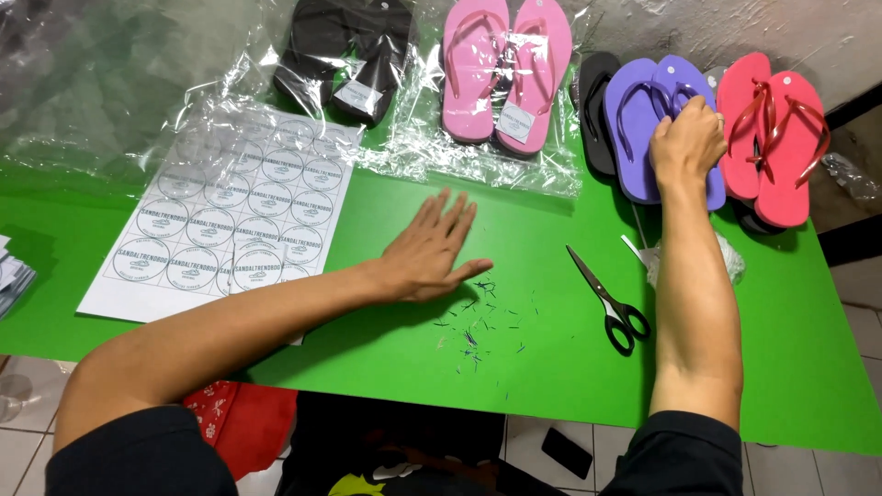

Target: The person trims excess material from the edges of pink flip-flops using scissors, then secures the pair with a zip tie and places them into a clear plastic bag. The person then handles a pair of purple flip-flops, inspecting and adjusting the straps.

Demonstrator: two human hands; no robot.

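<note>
- Right hand (687, 142) is closing its grip on the purple flip-flops (643, 119), upper right, still unbagged.
- Left hand (430, 250) is resting flat, fingers apart, on the green bench (551, 367); pink flip-flops (505, 69) already bagged.

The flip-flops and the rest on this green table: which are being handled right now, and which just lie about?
In hand:
right hand on purple flip-flops
left hand flat on green table

Lying about:
scissors
sticker sheet
pink flip-flops
red flip-flops
</note>
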